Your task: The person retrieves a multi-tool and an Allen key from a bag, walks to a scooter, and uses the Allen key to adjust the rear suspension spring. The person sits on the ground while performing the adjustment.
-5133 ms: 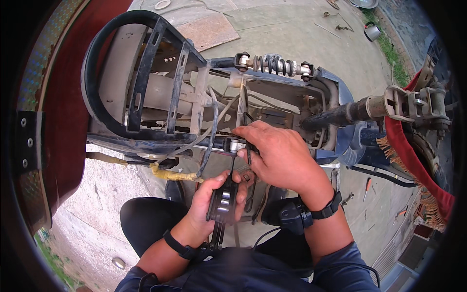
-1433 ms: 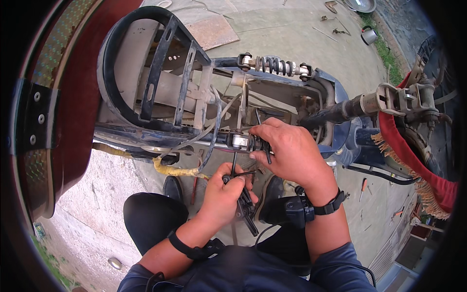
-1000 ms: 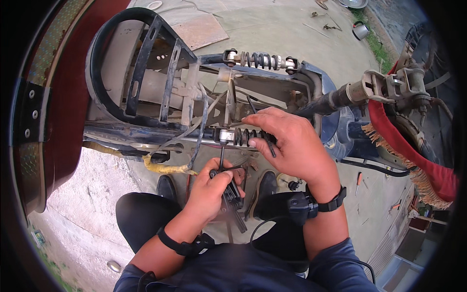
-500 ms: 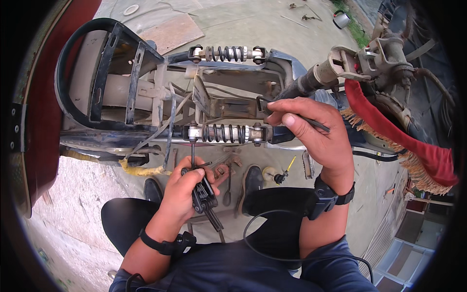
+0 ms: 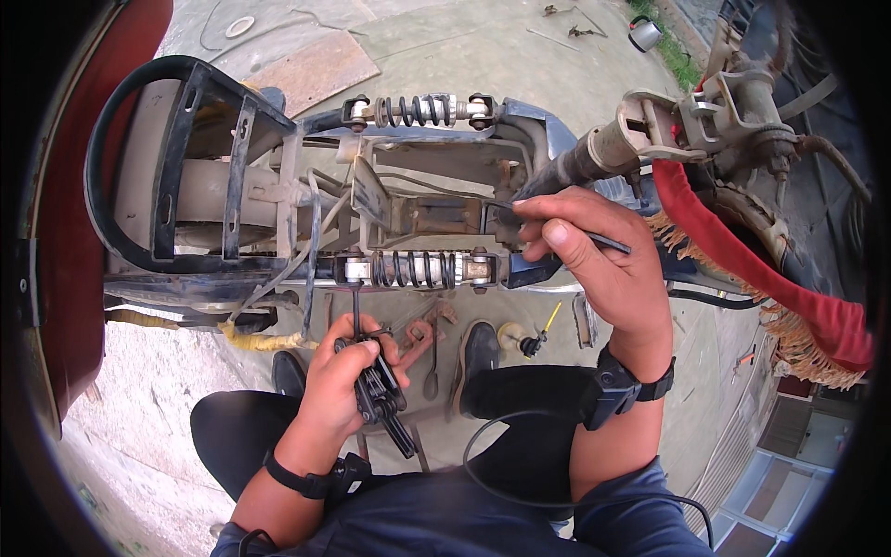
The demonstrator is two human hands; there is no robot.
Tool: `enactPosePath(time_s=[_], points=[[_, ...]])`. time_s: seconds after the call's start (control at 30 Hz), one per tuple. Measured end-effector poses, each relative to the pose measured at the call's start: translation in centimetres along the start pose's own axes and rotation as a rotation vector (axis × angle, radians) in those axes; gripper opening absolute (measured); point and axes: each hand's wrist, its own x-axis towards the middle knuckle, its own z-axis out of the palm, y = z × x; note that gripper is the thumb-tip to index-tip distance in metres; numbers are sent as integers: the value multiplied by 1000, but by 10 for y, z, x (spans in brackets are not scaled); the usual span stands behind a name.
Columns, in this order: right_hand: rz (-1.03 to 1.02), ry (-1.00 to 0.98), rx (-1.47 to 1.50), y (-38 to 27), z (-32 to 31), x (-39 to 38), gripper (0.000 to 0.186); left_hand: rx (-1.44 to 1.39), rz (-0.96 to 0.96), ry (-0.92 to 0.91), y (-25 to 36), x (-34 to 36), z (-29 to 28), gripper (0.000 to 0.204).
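My left hand [image 5: 340, 381] is closed around a black folding hex key set [image 5: 379, 395]. One of its keys points up and meets the bolt at the left end of the near shock absorber [image 5: 413, 270]. Beyond it, over the frame of a partly stripped two-wheeler, my right hand [image 5: 599, 255] pinches a thin dark metal rod [image 5: 608, 243]. The rod's far end reaches toward the frame's middle beam, where the bent tip is hard to make out. A second shock absorber [image 5: 416, 110] sits on the far side, parallel to the near one.
A black rack loop [image 5: 93, 176] and the rear wheel lie at left, beside a red panel [image 5: 70, 232]. Red fringed cloth [image 5: 742, 251] hangs at right. On the ground are a red clamp-like tool [image 5: 419, 345], a yellow-handled item [image 5: 554, 316], a board [image 5: 325, 67] and a kettle [image 5: 645, 34].
The two-wheeler appears shifted slightly left in the view. My left hand moves a little left and down, its key still at the bolt. The right hand's rod has turned, so its bent end looks different.
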Motion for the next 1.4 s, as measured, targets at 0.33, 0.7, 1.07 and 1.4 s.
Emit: enactPosePath(time_s=[0.33,0.7,1.07,1.4], points=[[-125,-39,-145,3,8,8,15,-7,2,-3,1,0,-1,22],[-166,-132,-290,2,14,13,17,0,-9,-14,2,0,-1,23],[-224,-94,-331,9,19,12,26,-5,-25,-37,4,0,-1,24],[-227,-103,-535,4,30,11,30,-4,-21,-41,4,0,-2,24]])
